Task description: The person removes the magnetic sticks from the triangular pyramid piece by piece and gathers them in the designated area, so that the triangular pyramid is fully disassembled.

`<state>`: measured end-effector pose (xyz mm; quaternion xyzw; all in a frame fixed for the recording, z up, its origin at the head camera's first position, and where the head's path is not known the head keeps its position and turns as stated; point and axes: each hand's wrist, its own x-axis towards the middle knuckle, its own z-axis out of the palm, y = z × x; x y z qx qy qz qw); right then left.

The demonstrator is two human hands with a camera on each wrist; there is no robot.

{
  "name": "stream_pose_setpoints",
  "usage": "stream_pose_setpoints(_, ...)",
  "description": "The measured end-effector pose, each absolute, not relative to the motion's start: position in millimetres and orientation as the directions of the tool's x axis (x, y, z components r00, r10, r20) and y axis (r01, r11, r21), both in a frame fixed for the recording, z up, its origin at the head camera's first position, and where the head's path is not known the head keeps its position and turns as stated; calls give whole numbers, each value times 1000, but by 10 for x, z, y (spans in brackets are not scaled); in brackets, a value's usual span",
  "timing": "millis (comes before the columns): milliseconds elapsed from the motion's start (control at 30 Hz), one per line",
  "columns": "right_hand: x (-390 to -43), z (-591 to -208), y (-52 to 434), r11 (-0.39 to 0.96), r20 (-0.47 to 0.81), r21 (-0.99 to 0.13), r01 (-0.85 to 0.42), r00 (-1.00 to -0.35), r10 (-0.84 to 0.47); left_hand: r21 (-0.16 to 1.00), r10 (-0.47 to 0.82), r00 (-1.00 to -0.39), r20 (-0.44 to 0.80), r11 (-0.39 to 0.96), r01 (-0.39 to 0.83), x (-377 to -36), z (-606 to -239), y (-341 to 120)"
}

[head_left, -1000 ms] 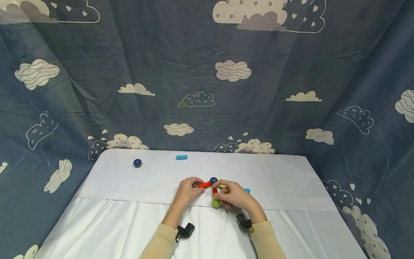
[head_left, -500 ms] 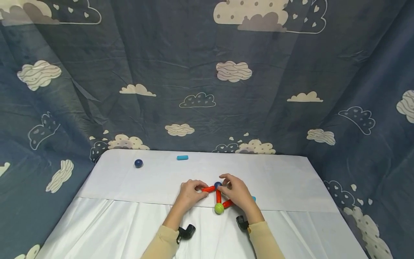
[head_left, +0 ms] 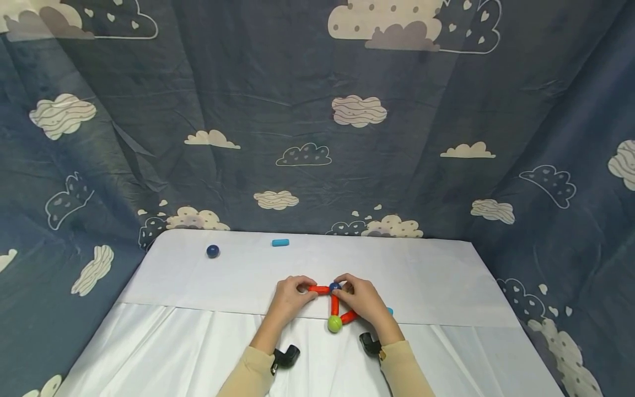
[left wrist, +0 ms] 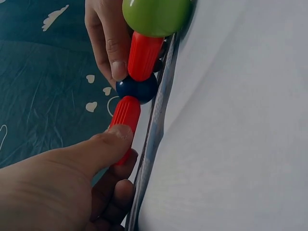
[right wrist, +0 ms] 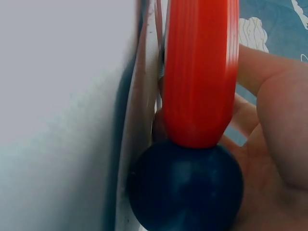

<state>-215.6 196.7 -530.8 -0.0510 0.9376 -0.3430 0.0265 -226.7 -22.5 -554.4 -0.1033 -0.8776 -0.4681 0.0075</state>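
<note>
A: What step is this?

B: I judge it to be the joining step. The left hand pinches one red rod between thumb and fingers, and the rod's far end meets the dark blue ball. The right hand has its fingers curled about that same ball from the other side; in the right wrist view the ball sits against the palm.

A: And the rest of the piece?

B: A second red rod runs from the blue ball down toward the person to a green ball, just below the right hand's fingers. A third red rod leaves the green ball and slips under the right palm.

A: Which way does the held rod point?

B: Its long axis lies flat on the bench, running left to right between the two sets of fingers, tip toward the blue ball. The second rod lies nearly square to it.

A: What does the next move call for?

B: A steady hold on the ball while the left fingers seat or let go of the rod, I would say. Whether the joint is already fully seated I cannot tell.

A: Anything beyond the fingers?

B: A loose dark blue ball and a blue rod lie well apart, far from both hands, and a bit of light blue peeks out beside the right hand.
</note>
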Motion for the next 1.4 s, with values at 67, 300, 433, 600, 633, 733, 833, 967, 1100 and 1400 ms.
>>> stream_pose_setpoints(67, -2156, -5304, 1967, 756, -22, -649, -81, -992, -126, 828, 156, -981, 116, 530, 182, -2265, -5541, -225)
stream_pose_setpoints(300, -2151, -5294, 1961, 753, -41, -653, -86, -988, -149, 851, 112, -985, 128, 499, 167, -2285, -5562, -213)
stream_pose_setpoints(433, -2139, -5282, 1957, 743, -69, -665, -74, -985, -160, 876, 31, -991, 127, 465, 127, -2301, -5566, -227)
stream_pose_setpoints(600, -2131, -5274, 1956, 735, -84, -675, -64, -983, -162, 903, -2, -993, 118, 417, 106, -2319, -5542, -264)
stream_pose_setpoints(633, -2130, -5274, 1956, 734, -86, -676, -61, -983, -161, 903, 5, -993, 119, 415, 110, -2321, -5532, -275)
stream_pose_setpoints(733, -2129, -5274, 1953, 730, -93, -681, -51, -983, -155, 908, 17, -990, 142, 397, 137, -2339, -5488, -327)
stream_pose_setpoints(833, -2133, -5274, 1952, 726, -98, -686, -45, -983, -153, 910, 15, -989, 148, 391, 142, -2379, -5409, -388)
stream_pose_setpoints(967, -2139, -5270, 1960, 726, -92, -686, -51, -983, -156, 899, 0, -986, 164, 411, 150, -2494, -5300, -483)
stream_pose_setpoints(1100, -2137, -5275, 1968, 724, -88, -688, -56, -983, -159, 894, -29, -983, 182, 422, 153, -2643, -5213, -607)
stream_pose_setpoints(1400, -2124, -5287, 1977, 720, -66, -690, -75, -984, -167, 924, -126, -983, 137, 373, 81, -3050, -5140, -824)
